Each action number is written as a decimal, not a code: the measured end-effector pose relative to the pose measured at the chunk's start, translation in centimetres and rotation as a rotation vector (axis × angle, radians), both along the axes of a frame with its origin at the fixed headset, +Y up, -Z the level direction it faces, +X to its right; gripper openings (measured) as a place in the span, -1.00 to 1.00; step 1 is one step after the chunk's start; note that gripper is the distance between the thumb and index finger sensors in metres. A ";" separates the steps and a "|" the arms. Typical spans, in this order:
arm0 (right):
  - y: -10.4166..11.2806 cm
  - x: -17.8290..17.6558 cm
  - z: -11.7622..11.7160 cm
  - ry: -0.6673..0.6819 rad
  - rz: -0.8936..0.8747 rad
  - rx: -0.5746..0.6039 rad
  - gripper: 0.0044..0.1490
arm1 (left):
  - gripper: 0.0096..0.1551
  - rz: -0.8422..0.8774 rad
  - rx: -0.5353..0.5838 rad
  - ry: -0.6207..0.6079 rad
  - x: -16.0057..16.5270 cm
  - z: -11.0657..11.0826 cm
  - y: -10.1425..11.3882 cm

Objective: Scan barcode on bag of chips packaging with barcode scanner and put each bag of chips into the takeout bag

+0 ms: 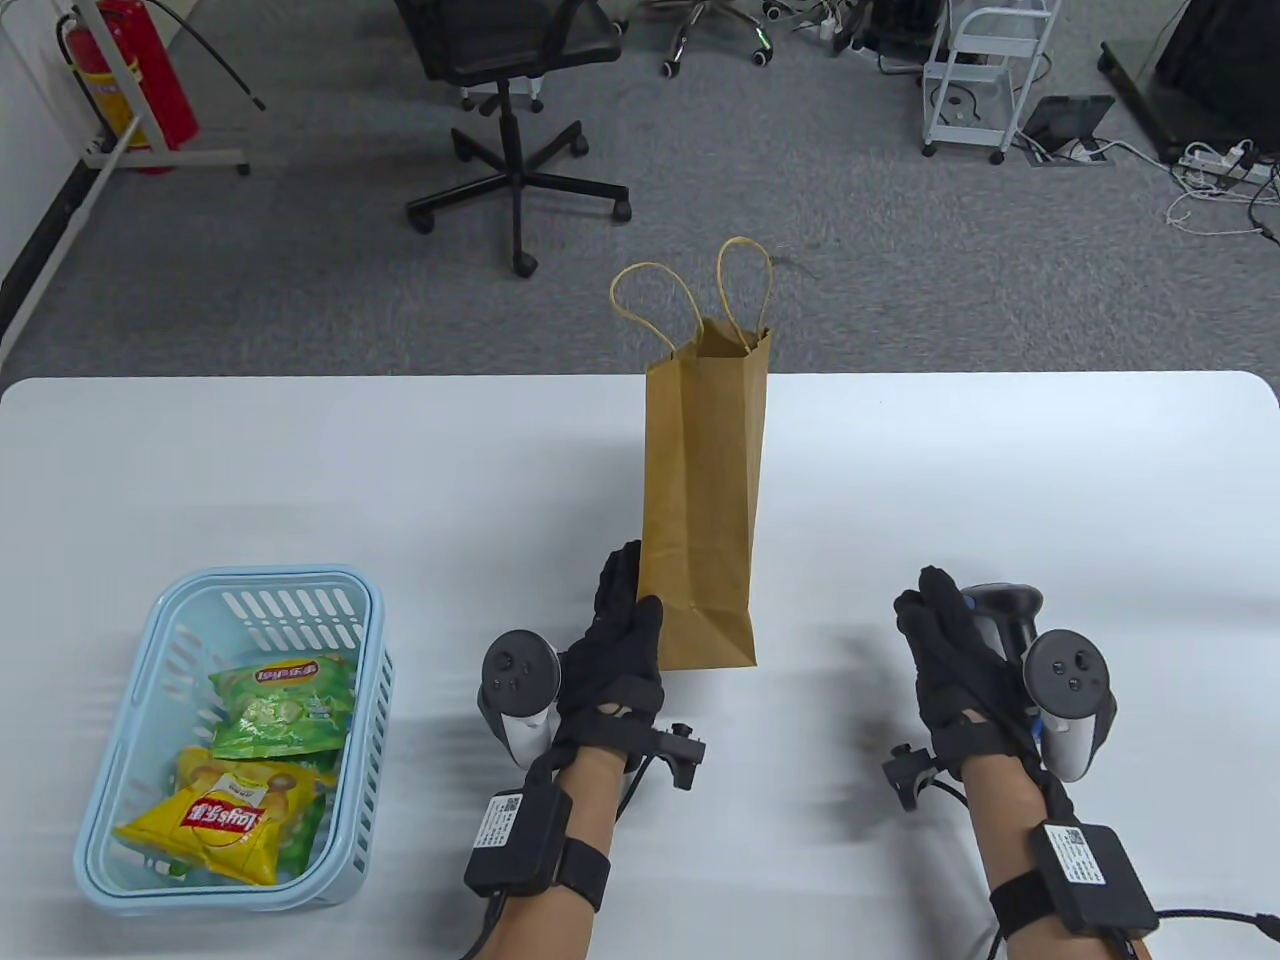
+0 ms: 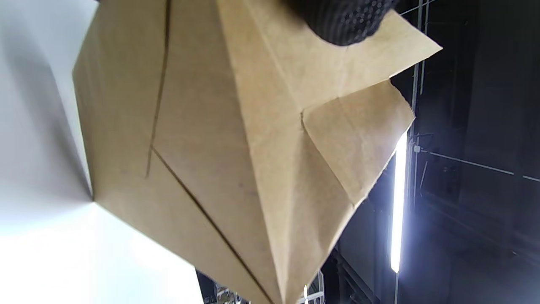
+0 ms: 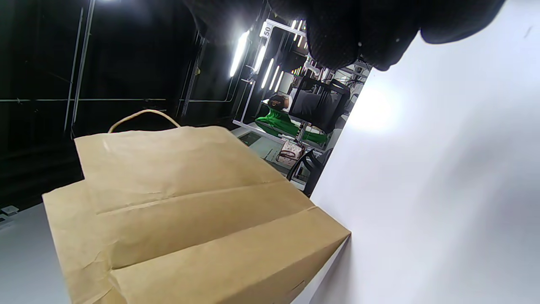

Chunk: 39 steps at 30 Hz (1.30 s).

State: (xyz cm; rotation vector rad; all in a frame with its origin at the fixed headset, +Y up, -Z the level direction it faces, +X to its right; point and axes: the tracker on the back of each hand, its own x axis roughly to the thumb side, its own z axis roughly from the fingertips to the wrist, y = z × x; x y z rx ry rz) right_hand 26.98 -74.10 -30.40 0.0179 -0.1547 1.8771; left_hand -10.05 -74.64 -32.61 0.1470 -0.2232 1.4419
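Note:
A brown paper takeout bag point(image 1: 700, 500) stands upright mid-table, its twine handles up. My left hand point(image 1: 625, 620) lies against the bag's lower left side, fingers fairly straight; in the left wrist view a fingertip point(image 2: 341, 21) rests on the bag's folded bottom point(image 2: 236, 139). My right hand point(image 1: 940, 620) hovers to the right of the bag, its fingers point(image 3: 350, 38) loosely curled and holding nothing. The dark barcode scanner point(image 1: 1008, 605) shows just behind that hand, on its back side. A green bag of chips point(image 1: 285, 710) and a yellow one point(image 1: 225, 815) lie in the basket.
The light blue plastic basket point(image 1: 130, 740) sits at the table's front left. Beyond the white table point(image 1: 300, 470) are an office chair point(image 1: 510, 60), a red fire extinguisher point(image 1: 140, 70) and a white cart point(image 1: 985, 70) on grey carpet.

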 end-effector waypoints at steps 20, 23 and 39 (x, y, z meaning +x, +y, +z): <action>-0.4 -0.6 -0.2 0.042 0.069 -0.023 -0.08 | -0.15 -0.124 -0.427 -0.233 0.7 2.0 -3.6; -0.4 -0.6 -0.2 0.042 0.090 -0.026 -0.08 | -0.14 -0.132 -0.458 -0.263 1.0 2.1 -4.2; 1.6 0.8 0.0 0.054 0.188 0.054 -0.01 | 0.02 -0.755 -0.140 -0.260 -2.9 2.0 0.2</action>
